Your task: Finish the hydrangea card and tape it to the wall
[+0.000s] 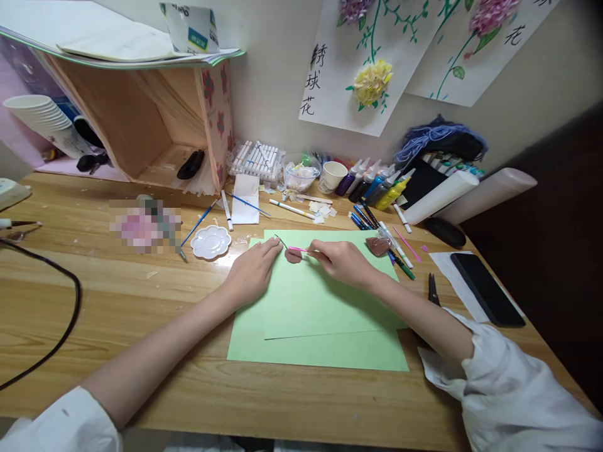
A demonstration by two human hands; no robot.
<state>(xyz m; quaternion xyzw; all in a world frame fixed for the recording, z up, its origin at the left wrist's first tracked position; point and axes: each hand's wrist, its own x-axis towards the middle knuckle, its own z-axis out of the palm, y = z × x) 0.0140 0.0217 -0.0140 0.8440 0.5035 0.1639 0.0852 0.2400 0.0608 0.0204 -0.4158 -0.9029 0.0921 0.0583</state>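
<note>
Two sheets of light green paper lie overlapping on the wooden table. My left hand rests on their left edge with its fingers stretched out. Between the hands sits a small, flattened brown lump of clay on the upper sheet. A thin dark curved line, drawn or stem-like, runs up from it toward my left fingertips. My right hand pinches a thin pink clay tool, whose end lies over the clay. Right of that hand, more brown clay is in a clear wrapper.
A white palette, brushes and a marker lie left of the paper. Paint bottles, a paper cup and boxed markers line the wall. Scissors and a black phone are at right; a cable curves at left.
</note>
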